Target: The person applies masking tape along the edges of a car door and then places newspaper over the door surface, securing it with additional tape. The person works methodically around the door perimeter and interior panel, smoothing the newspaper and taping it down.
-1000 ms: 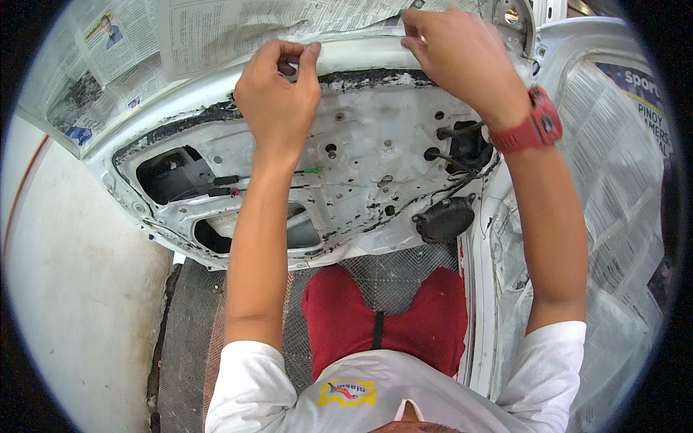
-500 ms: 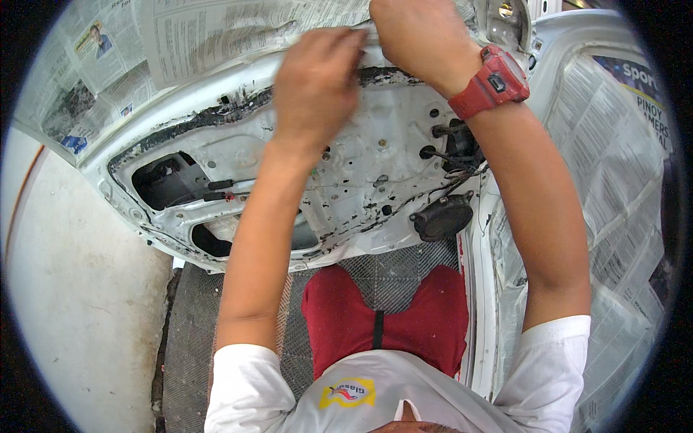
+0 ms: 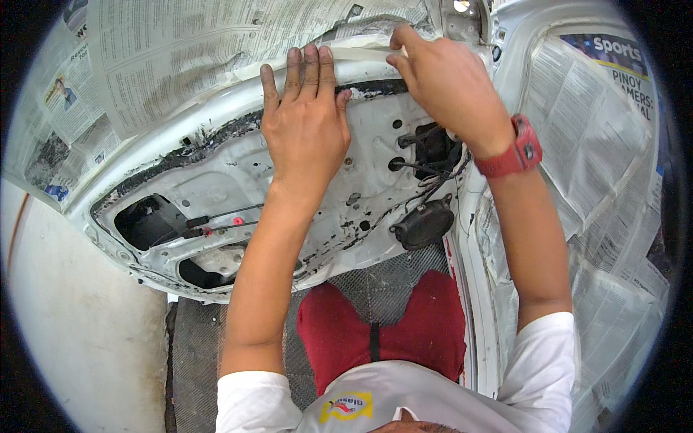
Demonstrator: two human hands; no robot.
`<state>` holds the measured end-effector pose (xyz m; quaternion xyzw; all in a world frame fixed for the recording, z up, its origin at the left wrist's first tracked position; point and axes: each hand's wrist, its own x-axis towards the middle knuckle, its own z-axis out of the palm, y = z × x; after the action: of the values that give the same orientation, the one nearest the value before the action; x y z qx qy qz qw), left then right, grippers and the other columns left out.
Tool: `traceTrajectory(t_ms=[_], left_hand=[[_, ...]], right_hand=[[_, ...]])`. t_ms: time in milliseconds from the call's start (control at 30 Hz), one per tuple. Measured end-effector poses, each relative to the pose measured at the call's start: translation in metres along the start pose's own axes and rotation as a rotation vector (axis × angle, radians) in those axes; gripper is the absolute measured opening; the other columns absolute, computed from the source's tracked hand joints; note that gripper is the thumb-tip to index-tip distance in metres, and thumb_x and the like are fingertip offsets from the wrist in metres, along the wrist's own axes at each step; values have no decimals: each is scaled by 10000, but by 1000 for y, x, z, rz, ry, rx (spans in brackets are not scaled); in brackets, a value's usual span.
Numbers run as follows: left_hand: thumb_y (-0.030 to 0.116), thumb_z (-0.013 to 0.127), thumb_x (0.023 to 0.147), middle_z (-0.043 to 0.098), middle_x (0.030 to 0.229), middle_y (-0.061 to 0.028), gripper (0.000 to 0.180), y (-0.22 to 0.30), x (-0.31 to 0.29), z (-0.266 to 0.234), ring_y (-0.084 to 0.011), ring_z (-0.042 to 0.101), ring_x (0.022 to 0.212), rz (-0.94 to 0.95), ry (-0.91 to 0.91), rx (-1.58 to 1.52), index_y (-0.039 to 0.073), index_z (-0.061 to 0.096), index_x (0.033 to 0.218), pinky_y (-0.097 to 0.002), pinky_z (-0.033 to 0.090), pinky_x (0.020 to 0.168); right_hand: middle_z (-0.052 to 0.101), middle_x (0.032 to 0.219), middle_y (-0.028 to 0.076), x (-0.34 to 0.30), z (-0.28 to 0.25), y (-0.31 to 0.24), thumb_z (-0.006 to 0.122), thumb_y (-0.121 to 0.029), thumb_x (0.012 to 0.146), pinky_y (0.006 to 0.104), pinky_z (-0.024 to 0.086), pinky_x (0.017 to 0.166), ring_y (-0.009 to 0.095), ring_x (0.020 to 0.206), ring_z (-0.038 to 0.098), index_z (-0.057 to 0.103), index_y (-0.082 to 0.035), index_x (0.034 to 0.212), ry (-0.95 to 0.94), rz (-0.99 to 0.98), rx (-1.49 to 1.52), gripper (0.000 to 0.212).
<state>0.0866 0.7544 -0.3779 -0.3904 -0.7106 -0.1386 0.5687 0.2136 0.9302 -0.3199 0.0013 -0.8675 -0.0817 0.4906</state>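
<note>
A stripped white car door panel (image 3: 245, 155) spans the middle, its upper part covered with newspaper (image 3: 180, 50). Pale masking tape (image 3: 364, 55) runs along the newspaper's lower edge. My left hand (image 3: 307, 123) lies flat on the door's top edge, fingers stretched over the tape. To its right, my right hand (image 3: 451, 90), with a red watch on the wrist, hovers by the tape's right part. Its thumb and forefinger are apart with nothing visible between them; the other fingers are hidden.
A black speaker (image 3: 424, 224) and dark cables (image 3: 426, 171) hang at the door's right end. More newspaper (image 3: 585, 137) covers the car body on the right. A white wall or panel (image 3: 79, 289) stands at left. Textured dark matting (image 3: 198, 353) lies below.
My left hand has gone from blurred motion to lying flat on the door's edge. My right hand has come lower, its fingers now showing apart. The view has shifted slightly.
</note>
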Motion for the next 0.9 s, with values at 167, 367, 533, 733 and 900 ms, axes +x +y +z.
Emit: traceTrajectory(t_ms=[167, 367, 533, 733, 900], left_hand=[[330, 688, 1069, 622, 1620, -256, 657, 9, 3, 0, -441, 526, 1569, -25, -5, 13, 0, 577, 1626, -650, 202, 1372], [369, 683, 1070, 589, 1615, -337, 686, 27, 7, 2, -536, 469, 1578, -30, -61, 133, -20, 573, 1624, -711, 117, 1364], [399, 627, 1119, 598, 1604, -336, 653, 29, 8, 2, -525, 504, 1560, -31, -56, 173, 32, 555, 1655, -718, 169, 1345], [439, 598, 1122, 484, 1696, -352, 756, 46, 16, 8, -503, 415, 1626, -39, -98, 85, -88, 479, 1652, -681, 179, 1359], [410, 603, 1105, 418, 1761, -309, 766, 80, 37, 36, -458, 370, 1663, 74, -86, -115, -92, 456, 1664, -658, 136, 1384]], right_hand=[[747, 811, 232, 8, 10, 12, 661, -273, 1100, 595, 569, 729, 471, 798, 744, 682, -52, 1190, -8, 36, -23, 239], [739, 782, 220, -38, -27, -15, 657, -280, 1111, 571, 564, 740, 464, 773, 729, 690, -79, 1319, -83, -57, 405, 291], [774, 875, 222, -27, -34, 56, 662, -306, 1110, 564, 584, 784, 461, 864, 757, 698, -96, 1292, -140, 246, -25, 280], [794, 944, 232, -1, 10, 90, 683, -306, 1068, 592, 602, 809, 469, 921, 771, 749, -70, 1159, -6, 121, -116, 262], [810, 956, 240, 11, 13, 85, 701, -237, 973, 594, 640, 824, 457, 929, 803, 807, -77, 1057, -2, 152, -168, 209]])
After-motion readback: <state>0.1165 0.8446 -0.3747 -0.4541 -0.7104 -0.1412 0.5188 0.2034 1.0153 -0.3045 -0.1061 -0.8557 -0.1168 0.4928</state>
